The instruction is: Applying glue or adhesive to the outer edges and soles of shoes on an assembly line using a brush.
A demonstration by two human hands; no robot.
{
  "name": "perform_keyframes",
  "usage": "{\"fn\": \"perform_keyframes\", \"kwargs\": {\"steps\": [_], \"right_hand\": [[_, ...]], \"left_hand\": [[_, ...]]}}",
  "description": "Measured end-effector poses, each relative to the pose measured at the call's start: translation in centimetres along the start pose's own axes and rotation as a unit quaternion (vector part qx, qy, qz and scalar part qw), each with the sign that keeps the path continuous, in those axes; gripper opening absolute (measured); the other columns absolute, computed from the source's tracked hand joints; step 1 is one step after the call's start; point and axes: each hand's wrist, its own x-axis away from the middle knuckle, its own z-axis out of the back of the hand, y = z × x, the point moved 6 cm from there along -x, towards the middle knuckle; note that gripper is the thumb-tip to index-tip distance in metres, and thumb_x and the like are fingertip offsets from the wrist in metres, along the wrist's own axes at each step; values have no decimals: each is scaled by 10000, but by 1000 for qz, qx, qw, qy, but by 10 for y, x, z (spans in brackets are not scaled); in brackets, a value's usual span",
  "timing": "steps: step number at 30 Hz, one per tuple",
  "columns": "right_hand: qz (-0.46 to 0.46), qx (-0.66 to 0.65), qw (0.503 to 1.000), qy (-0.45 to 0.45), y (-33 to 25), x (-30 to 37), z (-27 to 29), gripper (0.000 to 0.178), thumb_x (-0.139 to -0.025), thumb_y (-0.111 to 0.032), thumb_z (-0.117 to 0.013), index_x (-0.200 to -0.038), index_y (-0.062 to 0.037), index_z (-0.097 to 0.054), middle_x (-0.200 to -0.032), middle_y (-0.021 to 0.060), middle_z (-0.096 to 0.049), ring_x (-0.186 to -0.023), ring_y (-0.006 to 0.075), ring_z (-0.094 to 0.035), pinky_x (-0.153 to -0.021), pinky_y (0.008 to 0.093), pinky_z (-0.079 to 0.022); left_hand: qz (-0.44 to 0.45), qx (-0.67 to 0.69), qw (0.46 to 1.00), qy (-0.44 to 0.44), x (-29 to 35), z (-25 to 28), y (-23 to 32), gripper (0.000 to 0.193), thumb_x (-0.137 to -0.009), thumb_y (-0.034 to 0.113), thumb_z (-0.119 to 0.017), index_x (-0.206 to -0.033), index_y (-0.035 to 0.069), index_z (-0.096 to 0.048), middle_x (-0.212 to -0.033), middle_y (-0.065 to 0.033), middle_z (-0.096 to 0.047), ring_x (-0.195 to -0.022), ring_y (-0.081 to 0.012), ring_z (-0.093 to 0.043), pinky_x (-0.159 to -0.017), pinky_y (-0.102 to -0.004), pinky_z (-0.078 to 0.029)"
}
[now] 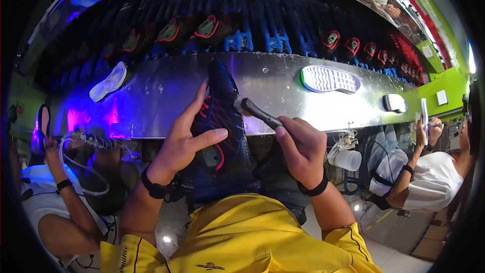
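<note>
A dark shoe upper (221,102) with red laces and a red-rimmed collar is held lengthwise before me, its toe pointing away over the metal ledge. My left hand (183,139) grips it from the left side, thumb across the top and fingers partly hidden beneath. In my right hand (305,150) is a dark-handled brush (263,115), the fingers wrapped round the end of its handle. The brush head meets the right lower edge of the shoe. What lies under the shoe is hidden.
On the metal ledge (166,83) lie a white sole (108,82) to the left and a white-and-green sole (331,79) to the right, with another sole (394,103) farther right. Beyond runs a dark rack holding several shoes (207,27). Co-workers sit on both sides; a white container (348,160) hangs below the ledge.
</note>
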Motion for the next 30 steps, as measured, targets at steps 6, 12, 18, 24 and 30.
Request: {"fn": "perform_keyframes", "kwargs": {"steps": [6, 12, 18, 24, 30], "right_hand": [[16, 47, 998, 30, -4, -1, 8, 175, -986, -78, -747, -1120, 32, -768, -746, 140, -625, -550, 234, -569, -545, 338, -431], [3, 21, 1000, 11, -4, 2, 11, 178, -988, -87, -747, -1115, 35, -772, -748, 134, -629, -558, 215, -569, -553, 331, -432], [-18, -34, 998, -57, -1, 9, 11, 195, -977, -89, -751, -1106, 55, -777, -776, 152, -674, -610, 216, -629, -594, 325, -466], [-44, -56, 991, -113, 1, 12, 18, 215, -967, -92, -755, -1119, 58, -779, -781, 162, -686, -640, 250, -648, -630, 341, -488], [-39, -54, 991, -118, -1, 14, 31, 211, -966, -96, -755, -1111, 56, -778, -765, 157, -671, -632, 243, -630, -629, 350, -481]], "left_hand": [[-10, 38, 999, -31, 5, -8, 6, 1041, -912, 220, -856, -1698, -90, -247, -1762, -214, -328, -1659, -263, -243, -1339, -392, -154], [-14, -10, 1000, -22, 4, -5, 12, 1031, -909, 221, -851, -1695, -90, -260, -1761, -214, -331, -1657, -263, -249, -1341, -391, -149], [20, 81, 996, 7, -1, 5, -2, 996, -920, 195, -825, -1694, -89, -267, -1745, -205, -366, -1638, -250, -295, -1335, -379, -178], [50, 143, 988, 12, -10, 7, 3, 944, -927, 88, -742, -1717, -51, -243, -1695, -160, -440, -1549, -224, -438, -1289, -364, -315], [85, 219, 971, 41, -14, 2, 9, 899, -957, 81, -747, -1713, -37, -275, -1642, -137, -509, -1478, -193, -511, -1258, -337, -358]]}}
